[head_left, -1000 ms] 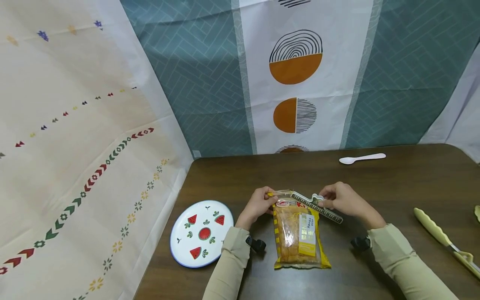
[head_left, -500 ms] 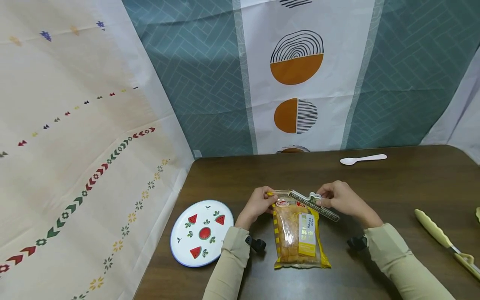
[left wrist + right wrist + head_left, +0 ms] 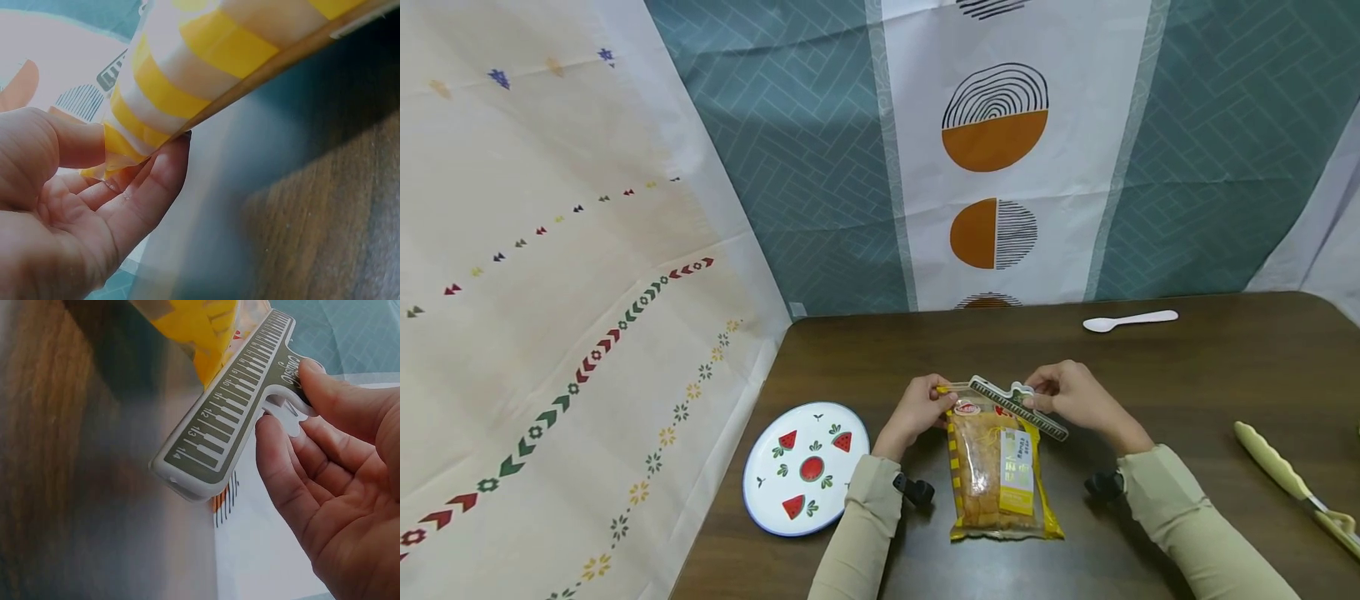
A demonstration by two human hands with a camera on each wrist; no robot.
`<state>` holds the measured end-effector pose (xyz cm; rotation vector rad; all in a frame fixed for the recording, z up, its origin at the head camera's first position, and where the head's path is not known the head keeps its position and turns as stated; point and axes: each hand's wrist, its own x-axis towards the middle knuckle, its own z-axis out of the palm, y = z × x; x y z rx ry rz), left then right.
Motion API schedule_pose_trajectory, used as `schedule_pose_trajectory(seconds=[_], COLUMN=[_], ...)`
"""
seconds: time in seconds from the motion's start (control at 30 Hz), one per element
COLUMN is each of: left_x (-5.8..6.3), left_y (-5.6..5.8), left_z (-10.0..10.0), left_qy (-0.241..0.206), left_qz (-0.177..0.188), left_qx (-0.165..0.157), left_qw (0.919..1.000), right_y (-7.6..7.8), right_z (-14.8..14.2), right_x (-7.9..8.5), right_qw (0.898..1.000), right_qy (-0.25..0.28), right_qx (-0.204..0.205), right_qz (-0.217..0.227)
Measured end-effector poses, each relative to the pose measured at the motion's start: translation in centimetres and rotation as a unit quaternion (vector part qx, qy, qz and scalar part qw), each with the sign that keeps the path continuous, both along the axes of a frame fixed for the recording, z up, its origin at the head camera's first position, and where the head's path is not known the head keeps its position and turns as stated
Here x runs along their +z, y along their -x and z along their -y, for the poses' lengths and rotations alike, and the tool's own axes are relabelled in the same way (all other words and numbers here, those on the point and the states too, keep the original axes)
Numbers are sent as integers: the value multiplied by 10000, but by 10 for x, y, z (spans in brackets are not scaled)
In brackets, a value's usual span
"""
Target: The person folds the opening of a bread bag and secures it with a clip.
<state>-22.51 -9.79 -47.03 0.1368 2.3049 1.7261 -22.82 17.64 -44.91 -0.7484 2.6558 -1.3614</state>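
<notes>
A clear and yellow bag of bread [image 3: 981, 475] lies in the middle of the table, its top end toward the far side. My left hand [image 3: 917, 412] pinches the bag's upper left corner; in the left wrist view the thumb presses the yellow-striped film [image 3: 169, 94] against the fingers. My right hand [image 3: 1071, 396] holds a long clip [image 3: 1018, 407] by its handle, thumb on one side and fingers on the other. Piano keys and numbers are printed on the clip [image 3: 225, 403]. It slants across the upper right part of the bag in the head view.
A white plate [image 3: 775, 500] with watermelon pictures stands left of the bag. Toward the far edge lies a white spoon [image 3: 1131, 321]. Pale yellow-handled tongs [image 3: 1273, 462] lie at the right. Patterned cloths [image 3: 820, 167] hang behind and to the left.
My right hand has moved the clip leftward and slightly up, farther across the bag's top. The left hand keeps its hold on the corner, and the bag has stayed put.
</notes>
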Motion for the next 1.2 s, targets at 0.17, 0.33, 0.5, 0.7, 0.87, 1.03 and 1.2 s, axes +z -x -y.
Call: schedule_pose_trajectory(seconds=[0.17,0.33,0.5,0.7,0.87,1.03,1.2], left_x=[0,-1,-2,-1,0,0,0], left_y=[-1,0,0,0,0,1,1], left_z=[0,0,0,-1,-2,-1,-1], left_qy=[-18,-13,1,19,-27,-61,-7], left_qz=[3,6,-29,-44,1,-27,-104], left_qx=[-3,44,54,11,-14,1,-20], left_qw=[10000,10000,10000,10000,10000,10000,9999], right_y=[-1,0,1,3,3,3,3], right_z=[5,8,11,13,14,15,15], right_x=[2,5,5,6,7,7,6], right_qw=[10000,10000,10000,9999,9999,9994,9988], right_qy=[32,37,18,63,39,120,239], right_qx=[-30,-55,-91,-99,-100,-40,-45], right_qz=[-26,-4,16,49,136,317,426])
